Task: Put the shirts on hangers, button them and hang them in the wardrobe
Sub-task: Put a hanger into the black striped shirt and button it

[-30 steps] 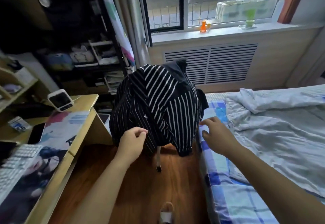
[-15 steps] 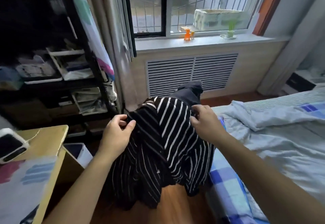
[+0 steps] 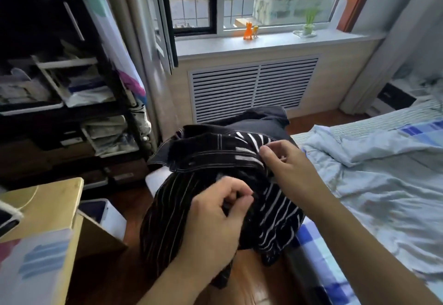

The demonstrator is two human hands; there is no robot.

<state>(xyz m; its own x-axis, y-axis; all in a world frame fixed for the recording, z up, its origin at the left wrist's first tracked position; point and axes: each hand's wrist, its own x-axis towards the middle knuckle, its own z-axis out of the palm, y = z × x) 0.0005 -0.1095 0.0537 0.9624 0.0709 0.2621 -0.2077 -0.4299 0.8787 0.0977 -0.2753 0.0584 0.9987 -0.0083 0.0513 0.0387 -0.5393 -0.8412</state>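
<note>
The black shirt with white stripes [image 3: 182, 208] hangs in a bunch in the middle of the view, above the wooden floor [image 3: 259, 278] and between the worktop [image 3: 55, 204] on the left and the bed [image 3: 374, 208] on the right. Its dark collar [image 3: 206, 153] with light stitching lies on top. What carries the shirt is hidden under the cloth. The left hand [image 3: 215, 223] is curled, and its thumb and fingers pinch the striped cloth near the front edge. The right hand [image 3: 285, 168] grips the shirt just under the collar, with the thumb on the cloth and the fingers bent. The 2 hands are near each other but apart. A crumpled pale blue sheet [image 3: 359, 151] lies on the bed. Behind the shirt is a slatted radiator cover [image 3: 254, 86], and on the windowsill [image 3: 275, 41] stands a small orange figure [image 3: 248, 31].
</note>
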